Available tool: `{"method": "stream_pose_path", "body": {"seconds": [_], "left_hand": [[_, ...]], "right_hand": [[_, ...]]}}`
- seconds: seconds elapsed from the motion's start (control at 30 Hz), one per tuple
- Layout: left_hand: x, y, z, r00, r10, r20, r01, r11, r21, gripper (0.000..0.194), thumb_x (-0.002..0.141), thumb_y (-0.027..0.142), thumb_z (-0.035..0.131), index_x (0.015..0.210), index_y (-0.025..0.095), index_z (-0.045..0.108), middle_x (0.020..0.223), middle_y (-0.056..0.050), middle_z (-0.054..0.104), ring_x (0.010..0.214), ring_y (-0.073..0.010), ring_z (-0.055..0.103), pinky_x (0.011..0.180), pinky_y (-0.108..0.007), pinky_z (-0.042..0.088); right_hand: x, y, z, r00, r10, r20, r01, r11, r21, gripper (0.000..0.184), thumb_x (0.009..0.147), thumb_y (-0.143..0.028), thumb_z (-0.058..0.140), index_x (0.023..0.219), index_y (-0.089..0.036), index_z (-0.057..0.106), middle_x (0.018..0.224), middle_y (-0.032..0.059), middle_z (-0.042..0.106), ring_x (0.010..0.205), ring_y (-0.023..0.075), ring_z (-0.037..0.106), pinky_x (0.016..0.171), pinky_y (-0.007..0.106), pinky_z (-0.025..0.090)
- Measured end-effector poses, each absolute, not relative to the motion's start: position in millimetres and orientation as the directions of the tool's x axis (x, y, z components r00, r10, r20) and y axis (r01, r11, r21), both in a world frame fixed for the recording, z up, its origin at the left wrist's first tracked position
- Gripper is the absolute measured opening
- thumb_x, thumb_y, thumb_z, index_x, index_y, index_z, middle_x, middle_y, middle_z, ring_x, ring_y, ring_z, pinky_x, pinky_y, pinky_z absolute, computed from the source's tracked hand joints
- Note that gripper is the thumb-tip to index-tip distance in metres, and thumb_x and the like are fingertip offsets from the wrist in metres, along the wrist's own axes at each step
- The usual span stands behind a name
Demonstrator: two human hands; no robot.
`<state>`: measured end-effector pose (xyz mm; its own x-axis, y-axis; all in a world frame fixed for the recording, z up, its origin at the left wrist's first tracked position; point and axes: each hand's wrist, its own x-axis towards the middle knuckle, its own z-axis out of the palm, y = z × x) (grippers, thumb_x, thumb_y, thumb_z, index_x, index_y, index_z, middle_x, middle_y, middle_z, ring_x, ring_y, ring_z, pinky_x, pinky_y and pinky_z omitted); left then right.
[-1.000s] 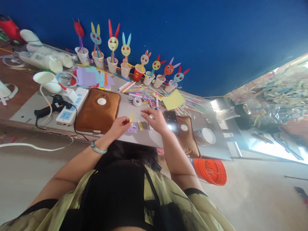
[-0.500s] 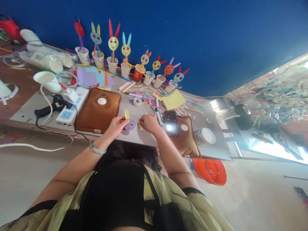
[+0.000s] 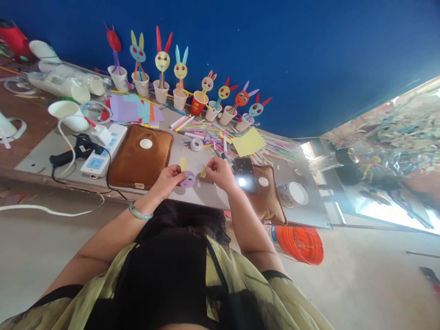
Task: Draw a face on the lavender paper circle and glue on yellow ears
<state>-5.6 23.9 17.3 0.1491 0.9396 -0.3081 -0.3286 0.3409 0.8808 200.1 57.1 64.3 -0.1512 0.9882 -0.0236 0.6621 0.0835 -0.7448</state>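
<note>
My left hand [image 3: 169,178] pinches a purple paper disc [image 3: 188,179] with drawn eyes; a yellow paper ear [image 3: 183,163] sticks up from the disc's far edge. My right hand [image 3: 220,171] is closed on a second small yellow paper ear [image 3: 203,171], held just right of the disc. Both hands hover over the grey table top [image 3: 202,192] close to its near edge, a few centimetres apart.
A brown pad [image 3: 137,158] lies left of my hands, a lit phone [image 3: 244,174] and another brown pad [image 3: 270,197] right. Behind: tape roll [image 3: 196,145], scattered straws and pens [image 3: 220,137], yellow sheet [image 3: 248,142], a row of rabbit cups [image 3: 178,96], power strip [image 3: 99,156], glue gun [image 3: 70,152]. An orange bucket [image 3: 299,244] stands below.
My right hand came back from reaching toward the pens, picked the second yellow ear off the table and lifted it beside the disc. My left hand raised the disc with its attached ear.
</note>
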Motion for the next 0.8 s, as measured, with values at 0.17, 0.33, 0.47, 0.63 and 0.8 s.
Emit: {"method": "stream_pose_path", "body": {"seconds": [0.17, 0.33, 0.47, 0.63, 0.8], "left_hand": [[-1, 23, 20, 0.172, 0.935, -0.311, -0.345, 0.353, 0.87, 0.058, 0.047, 0.052, 0.097, 0.075, 0.017, 0.06, 0.07, 0.001, 0.068, 0.062, -0.0116, 0.062, 0.059, -0.025, 0.049], [2, 23, 23, 0.191, 0.937, -0.292, -0.324, 0.341, 0.883, 0.06, 0.048, 0.056, 0.097, 0.073, 0.017, 0.06, 0.069, 0.001, 0.067, 0.061, -0.0115, 0.06, 0.06, -0.026, 0.049], [1, 22, 23, 0.191, 0.947, -0.257, -0.303, 0.306, 0.902, 0.058, 0.05, 0.057, 0.096, 0.068, 0.017, 0.057, 0.06, 0.004, 0.06, 0.057, -0.0092, 0.054, 0.059, -0.025, 0.044], [2, 21, 20, 0.199, 0.945, -0.262, -0.287, 0.311, 0.906, 0.056, 0.054, 0.056, 0.095, 0.07, 0.016, 0.059, 0.063, 0.002, 0.063, 0.057, -0.0093, 0.053, 0.059, -0.025, 0.042], [3, 22, 13, 0.195, 0.945, -0.262, -0.327, 0.315, 0.891, 0.054, 0.053, 0.053, 0.097, 0.07, 0.016, 0.06, 0.063, 0.002, 0.062, 0.059, -0.0095, 0.054, 0.061, -0.025, 0.041]], "right_hand": [[201, 55, 63, -0.123, 0.991, -0.059, 0.396, -0.005, -0.918, 0.017, 0.071, -0.033, 0.066, 0.076, -0.024, 0.053, 0.064, -0.0029, 0.063, 0.06, 0.0142, 0.061, 0.058, 0.026, 0.045], [196, 51, 63, -0.066, 0.997, -0.032, 0.324, -0.009, -0.946, 0.025, 0.069, -0.037, 0.072, 0.081, -0.023, 0.055, 0.069, -0.0026, 0.066, 0.062, 0.0138, 0.063, 0.062, 0.027, 0.048], [190, 47, 63, -0.049, 0.998, -0.038, 0.295, -0.021, -0.955, 0.036, 0.066, -0.044, 0.08, 0.081, -0.024, 0.053, 0.068, -0.0033, 0.065, 0.062, 0.0136, 0.061, 0.062, 0.028, 0.049], [184, 44, 61, -0.065, 0.997, -0.037, 0.299, -0.016, -0.954, 0.041, 0.07, -0.051, 0.08, 0.083, -0.024, 0.052, 0.072, -0.0012, 0.067, 0.069, 0.0161, 0.067, 0.067, 0.03, 0.053], [180, 41, 60, -0.063, 0.998, 0.005, 0.27, 0.022, -0.963, 0.041, 0.071, -0.051, 0.082, 0.083, -0.024, 0.053, 0.072, -0.0012, 0.068, 0.068, 0.0155, 0.066, 0.065, 0.029, 0.052]]}}
